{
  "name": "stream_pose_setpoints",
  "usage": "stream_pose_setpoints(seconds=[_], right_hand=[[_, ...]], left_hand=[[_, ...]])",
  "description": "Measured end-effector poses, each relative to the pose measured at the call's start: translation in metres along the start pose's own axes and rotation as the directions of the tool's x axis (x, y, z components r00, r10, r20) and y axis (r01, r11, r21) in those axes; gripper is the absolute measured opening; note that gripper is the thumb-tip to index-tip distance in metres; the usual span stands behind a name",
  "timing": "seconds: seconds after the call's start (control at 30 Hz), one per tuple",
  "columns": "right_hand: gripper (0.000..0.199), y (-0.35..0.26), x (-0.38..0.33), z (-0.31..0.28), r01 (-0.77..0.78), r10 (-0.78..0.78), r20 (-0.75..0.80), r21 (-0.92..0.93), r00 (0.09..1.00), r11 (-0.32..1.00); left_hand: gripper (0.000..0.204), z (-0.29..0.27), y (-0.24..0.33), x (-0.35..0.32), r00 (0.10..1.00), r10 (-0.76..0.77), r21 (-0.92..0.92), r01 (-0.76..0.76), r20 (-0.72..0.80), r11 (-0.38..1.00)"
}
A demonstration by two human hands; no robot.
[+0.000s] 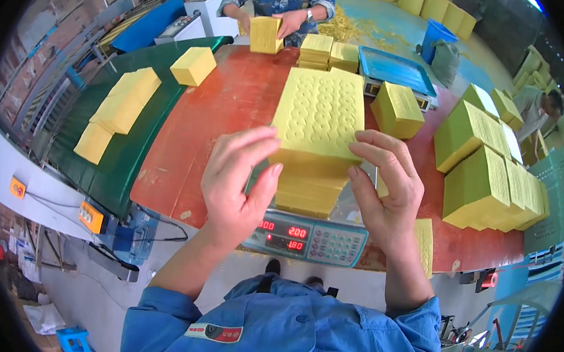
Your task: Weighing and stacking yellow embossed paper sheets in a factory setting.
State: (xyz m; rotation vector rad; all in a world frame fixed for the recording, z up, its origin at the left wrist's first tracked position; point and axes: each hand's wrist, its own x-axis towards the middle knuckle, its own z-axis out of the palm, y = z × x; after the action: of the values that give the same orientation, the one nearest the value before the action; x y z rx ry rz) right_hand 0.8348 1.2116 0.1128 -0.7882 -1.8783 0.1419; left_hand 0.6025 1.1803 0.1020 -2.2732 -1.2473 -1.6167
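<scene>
A tall stack of yellow joss paper (318, 114), embossed with rows of round coin-like marks, stands on a digital counter scale (336, 245) with red lit figures. My left hand (238, 176) presses curved fingers and thumb to the stack's left near edge. On the opposite side, my right hand (388, 189) has its fingertips and thumb against the right near corner. The two hands hold the stack between them. Below its upper block, a lower layer of the same paper shows between my wrists. The scale's pan is mostly hidden.
A co-worker's hands (292, 23) hold a yellow block (265, 35) across the red table (180, 150). Paper blocks (128, 102) lie on a green conveyor belt (71, 140) at left. More stacks (481, 188) stand at right, and a blue-tray scale (398, 70) sits behind.
</scene>
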Motion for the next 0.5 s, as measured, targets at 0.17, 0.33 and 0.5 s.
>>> stream_pose_setpoints(seconds=[0.17,0.33,0.5], right_hand=[[0.023,0.031,0.001,0.022,-0.18,0.213,-0.115,0.242,0.97,0.953],[0.049,0.121,0.01,0.08,-0.563,0.771,0.062,0.721,0.633,0.404],[0.055,0.106,-0.005,0.104,-0.663,0.812,0.296,0.735,0.503,0.142]], left_hand=[[0.052,0.02,-0.049,0.026,0.839,-0.512,-0.555,0.519,0.185,0.65],[0.056,0.032,-0.059,0.045,0.565,-0.413,-0.611,0.791,0.714,0.027],[0.057,0.033,-0.056,0.051,0.466,-0.432,-0.52,0.854,0.772,-0.008]])
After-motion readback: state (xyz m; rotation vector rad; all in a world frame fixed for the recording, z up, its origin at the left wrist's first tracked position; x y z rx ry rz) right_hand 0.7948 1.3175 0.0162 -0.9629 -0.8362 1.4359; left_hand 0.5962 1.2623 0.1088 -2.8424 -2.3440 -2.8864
